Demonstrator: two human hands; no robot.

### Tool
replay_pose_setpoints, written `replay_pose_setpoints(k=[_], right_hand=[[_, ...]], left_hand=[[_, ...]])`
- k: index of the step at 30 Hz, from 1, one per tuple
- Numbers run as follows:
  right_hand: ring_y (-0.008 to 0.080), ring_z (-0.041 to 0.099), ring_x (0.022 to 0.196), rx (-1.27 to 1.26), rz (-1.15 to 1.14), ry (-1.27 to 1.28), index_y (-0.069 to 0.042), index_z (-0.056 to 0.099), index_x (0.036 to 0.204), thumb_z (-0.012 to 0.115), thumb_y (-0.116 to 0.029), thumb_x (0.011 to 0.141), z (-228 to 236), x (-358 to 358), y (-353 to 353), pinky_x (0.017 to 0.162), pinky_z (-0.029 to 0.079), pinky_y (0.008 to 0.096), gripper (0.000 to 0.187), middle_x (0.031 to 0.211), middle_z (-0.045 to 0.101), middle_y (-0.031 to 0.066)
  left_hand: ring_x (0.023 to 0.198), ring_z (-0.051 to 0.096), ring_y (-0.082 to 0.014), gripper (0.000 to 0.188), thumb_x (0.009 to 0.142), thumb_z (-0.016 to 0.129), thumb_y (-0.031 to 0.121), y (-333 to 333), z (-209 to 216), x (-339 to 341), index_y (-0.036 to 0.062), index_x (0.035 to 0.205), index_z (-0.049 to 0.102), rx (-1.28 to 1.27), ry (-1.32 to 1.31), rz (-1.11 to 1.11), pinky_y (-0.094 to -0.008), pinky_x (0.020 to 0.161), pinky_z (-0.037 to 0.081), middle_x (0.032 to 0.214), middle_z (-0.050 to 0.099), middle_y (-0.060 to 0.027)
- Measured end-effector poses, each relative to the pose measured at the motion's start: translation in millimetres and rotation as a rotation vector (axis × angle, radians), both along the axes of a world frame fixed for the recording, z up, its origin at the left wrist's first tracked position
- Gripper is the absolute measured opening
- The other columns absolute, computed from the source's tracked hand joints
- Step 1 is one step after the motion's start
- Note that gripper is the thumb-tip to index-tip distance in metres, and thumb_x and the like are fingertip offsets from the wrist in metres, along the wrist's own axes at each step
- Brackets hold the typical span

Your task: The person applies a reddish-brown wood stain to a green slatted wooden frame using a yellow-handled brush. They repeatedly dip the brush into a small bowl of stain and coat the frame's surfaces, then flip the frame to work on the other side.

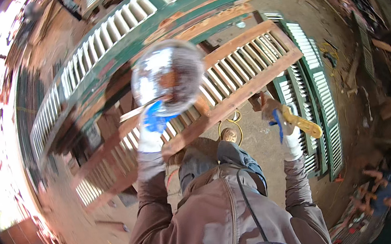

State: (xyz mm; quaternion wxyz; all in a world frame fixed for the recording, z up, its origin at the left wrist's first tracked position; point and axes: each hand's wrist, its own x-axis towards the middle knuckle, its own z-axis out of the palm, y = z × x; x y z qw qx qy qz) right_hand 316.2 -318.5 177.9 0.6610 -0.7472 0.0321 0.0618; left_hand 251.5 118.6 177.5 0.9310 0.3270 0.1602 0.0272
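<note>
The person's brown jacket [227,220] fills the bottom of the view, with a black cord [249,203] running across it and a bent knee in jeans [209,157] above. Beyond it a bare wooden shutter [230,83] lies slanted, its lower rail resting against the knee, and a bigger green shutter [145,30] lies behind. More green shutters [316,87] lie on the concrete floor [266,137] to the right.

The gloved left hand [150,127] is closed on a thin stick-like handle and holds a shiny round bowl-like thing [168,76] up over the wooden shutter; the blur hides whether it is a container and what, if anything, is in it. The gloved right hand [283,121] is closed around a yellow-handled tool [303,126], held beside the shutter's lower right end.

The wooden shutter seems only propped, so it could slide off the knee if pushed. The cord could snag as the arms move. If the round thing holds liquid, tilting it would spill it onto the slats.
</note>
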Motion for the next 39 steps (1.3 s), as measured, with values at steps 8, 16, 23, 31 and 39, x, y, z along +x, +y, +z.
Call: replay_pose_setpoints(k=[8, 16, 23, 31, 39], right_hand=[[0.0301, 0.071, 0.084, -0.396, 0.214, -0.634, -0.002, 0.069, 0.111, 0.071, -0.006, 0.085, 86.5, 52.8, 68.6, 0.08, 0.056, 0.0365, 0.026, 0.094, 0.071, 0.0166], [0.0349, 0.063, 0.098, -1.141, 0.238, -0.582, -0.003, 0.059, 0.12, 0.066, -0.011, 0.079, 43.8, 55.7, 96.0, 0.073, 0.054, 0.0443, 0.043, 0.102, 0.067, 0.0147], [0.0322, 0.068, 0.091, -0.826, 0.286, -0.379, -0.007, 0.068, 0.1, 0.063, -0.015, 0.084, 17.5, 50.4, 73.3, 0.077, 0.053, 0.0432, 0.018, 0.091, 0.07, 0.0135], [0.0103, 0.063, 0.096, 0.139, -0.232, 0.212, 0.0, 0.065, 0.121, 0.073, -0.017, 0.093, -25.8, 161.9, -97.0, 0.086, 0.05, 0.0259, 0.034, 0.107, 0.069, 0.0042], [0.0293, 0.064, 0.103, -0.994, 0.328, -0.607, -0.012, 0.065, 0.127, 0.061, -0.014, 0.088, -131.0, 373.6, -223.6, 0.088, 0.052, 0.0416, 0.039, 0.118, 0.069, 0.0091]], left_hand=[[0.114, 0.059, -0.0126, 0.043, 0.104, 0.057, 0.026, -142.9, -33.1, 37.8, 0.0065, 0.141, 0.051, 0.287, 0.257, 0.028, -0.0296, 0.096, 0.049, 0.13, 0.062, -0.0041], [0.131, 0.049, -0.02, 0.067, 0.103, 0.056, 0.014, -194.8, -27.2, 77.4, 0.001, 0.158, 0.02, 0.648, -0.262, -0.102, -0.0291, 0.107, 0.042, 0.155, 0.038, -0.015], [0.129, 0.048, -0.0281, 0.061, 0.103, 0.053, 0.017, -210.1, -65.4, 86.9, 0.0002, 0.155, 0.026, 0.975, -0.145, -0.095, -0.0367, 0.106, 0.042, 0.143, 0.043, -0.0194], [0.074, 0.045, -0.0021, 0.057, 0.109, 0.043, 0.041, -242.3, -135.5, 128.2, 0.0103, 0.156, 0.033, 0.565, 0.35, -0.021, -0.0184, 0.06, 0.04, 0.098, 0.052, 0.0045], [0.125, 0.055, -0.0427, 0.069, 0.099, 0.051, 0.06, -270.1, -192.7, 165.9, 0.0072, 0.143, 0.045, -0.02, 0.36, 0.34, -0.0594, 0.1, 0.051, 0.136, 0.056, -0.0186]])
